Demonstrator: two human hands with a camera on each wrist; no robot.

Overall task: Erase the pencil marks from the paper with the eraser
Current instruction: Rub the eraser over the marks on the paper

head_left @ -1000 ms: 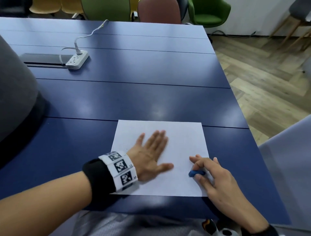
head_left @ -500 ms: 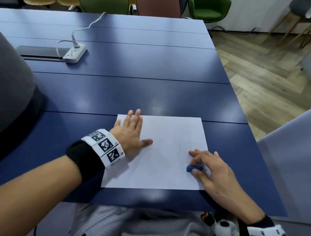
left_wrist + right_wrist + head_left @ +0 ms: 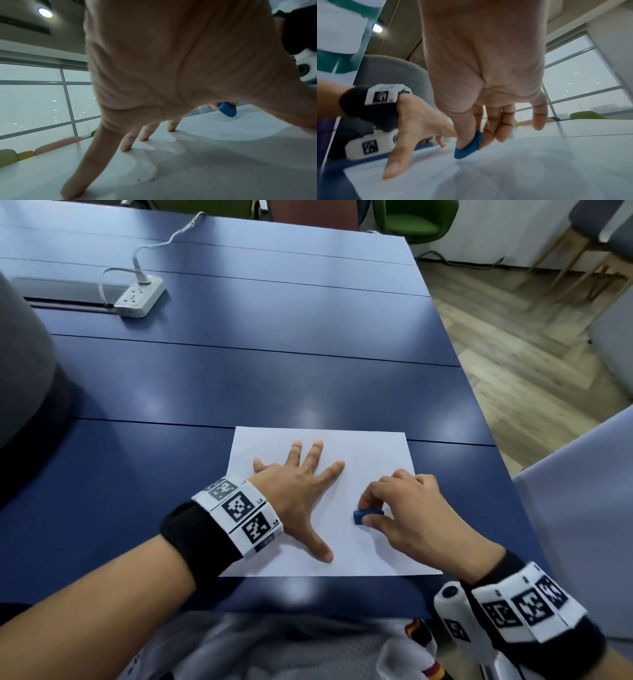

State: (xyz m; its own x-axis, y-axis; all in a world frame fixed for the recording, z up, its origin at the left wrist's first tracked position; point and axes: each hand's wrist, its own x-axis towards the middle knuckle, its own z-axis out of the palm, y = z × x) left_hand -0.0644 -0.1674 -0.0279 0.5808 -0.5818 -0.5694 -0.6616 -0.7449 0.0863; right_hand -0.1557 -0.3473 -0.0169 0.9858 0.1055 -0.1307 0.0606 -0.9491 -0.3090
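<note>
We see a big blue table [image 3: 274,364]. Its far end and its left side run out of the head view, so we cannot see all of it. A grey shape on the left is cut off too, and we cannot tell what it is.

On the table lies a white sheet of paper [image 3: 373,453]. Both hands hide a good part of it. We cannot make out clear pencil marks on the paper; in the left wrist view we only see tiny dark specks near the fingertips, and that view is blurry.

The left hand [image 3: 301,491] lies flat on the paper with its fingers straight and spread wide. The fingertips press down on the sheet. It holds nothing.

The right hand [image 3: 407,508] is just beside the left thumb, over the right part of the paper. Its thumb and first fingers are curled and pinch the small blue eraser [image 3: 368,516]. The eraser sticks out below the fingertips, and its low edge touches the paper. The top of the eraser is hidden between the fingers.

Far past the fingertips of the left hand sits a white power strip [image 3: 140,297] with a cord. The cord's end runs off the far table edge.
</note>
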